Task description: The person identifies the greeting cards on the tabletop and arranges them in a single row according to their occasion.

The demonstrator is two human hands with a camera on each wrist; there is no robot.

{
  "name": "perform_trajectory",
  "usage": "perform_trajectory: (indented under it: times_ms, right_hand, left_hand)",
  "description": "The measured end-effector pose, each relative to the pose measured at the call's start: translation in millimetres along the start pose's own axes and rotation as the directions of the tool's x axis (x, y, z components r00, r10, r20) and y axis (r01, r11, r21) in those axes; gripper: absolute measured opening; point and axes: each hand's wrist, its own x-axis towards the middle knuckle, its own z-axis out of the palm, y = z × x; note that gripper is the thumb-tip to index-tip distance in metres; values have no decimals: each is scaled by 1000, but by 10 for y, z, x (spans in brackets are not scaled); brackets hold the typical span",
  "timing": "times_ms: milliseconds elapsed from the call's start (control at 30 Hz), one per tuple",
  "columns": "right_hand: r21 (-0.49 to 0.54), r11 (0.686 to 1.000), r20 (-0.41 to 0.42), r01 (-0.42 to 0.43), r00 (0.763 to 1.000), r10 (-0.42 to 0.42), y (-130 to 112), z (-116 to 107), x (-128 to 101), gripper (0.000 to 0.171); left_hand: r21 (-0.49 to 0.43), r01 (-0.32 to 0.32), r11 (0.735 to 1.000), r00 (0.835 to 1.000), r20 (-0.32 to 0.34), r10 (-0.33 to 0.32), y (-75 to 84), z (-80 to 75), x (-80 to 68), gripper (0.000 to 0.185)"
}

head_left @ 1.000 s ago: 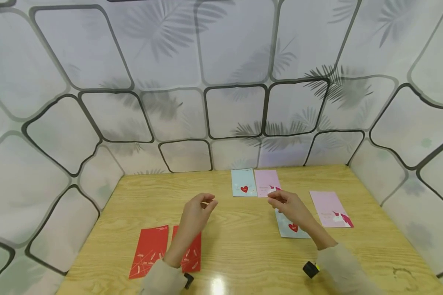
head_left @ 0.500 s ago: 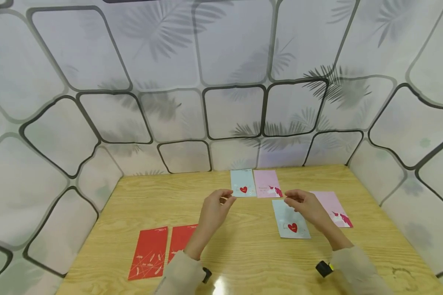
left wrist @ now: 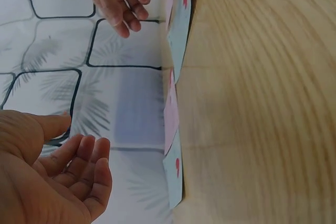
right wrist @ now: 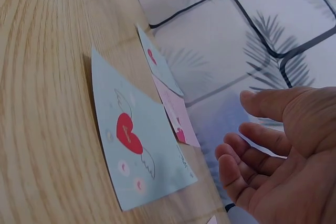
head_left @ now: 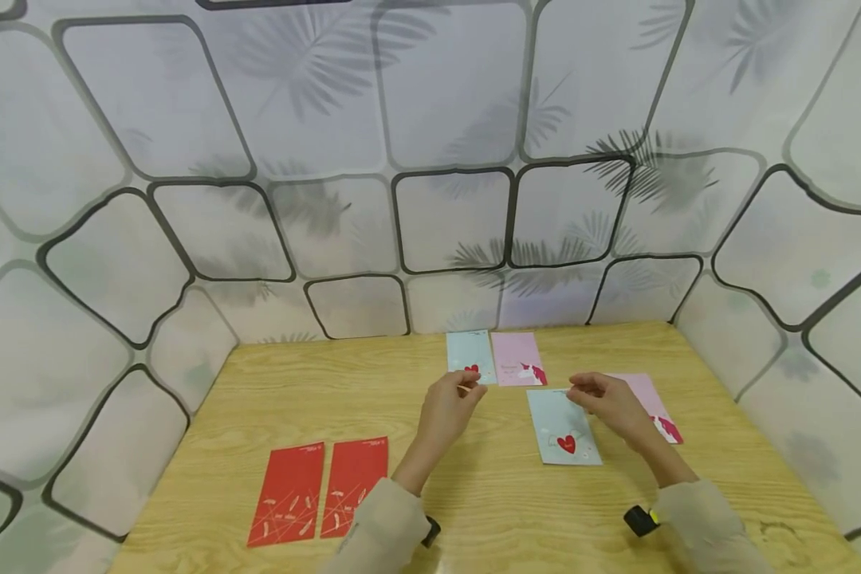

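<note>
Lower left of frame: two red envelopes flat on worktop. Centre: left hand, fingers loosely curled, empty, just below far blue card. Right of centre: near blue card, long axis front-to-back; right hand nearer, relaxed, empty, over its upper right corner.

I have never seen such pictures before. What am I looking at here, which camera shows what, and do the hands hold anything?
A person works at a wooden table with bare hands; there is no machine. The wide picture comes from a camera on the head, looking down. The other two come from cameras on the wrists, so each shows its own palm close up.

On the table lie two red cards near the left, a blue heart card beside the right hand, a pink card partly under that hand, and at the back a blue card beside a pink one.

The left hand and the right hand hover with loosely curled fingers, holding nothing.
</note>
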Motion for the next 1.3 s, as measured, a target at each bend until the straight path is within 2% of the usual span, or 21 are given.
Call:
perform_trajectory:
  times_ms: [433,633,867,1067,1300]
  right_hand:
    - [-84,996,4,16,1000,-16,167,-8,42,44]
    - [-104,995,3,-1,1000,2,232,21,102,44]
    - [-205,978,-17,-19,1000,16,328,76,209,47]
    - [-250,968,-18,-16,1000,12,317,135,229,51]
    - [-294,956,-17,2,1000,-8,267,172,246,55]
  left_hand:
    - [38,45,998,995,87,-48,-13,422,72,31]
    - [54,43,998,994,94,-48,-48,580,106,31]
    - [58,72,996,990,120,-78,-110,781,177,34]
    - [156,46,987,990,126,-66,-139,935,212,38]
    - [224,93,970,983,135,-125,-139,1050,212,46]
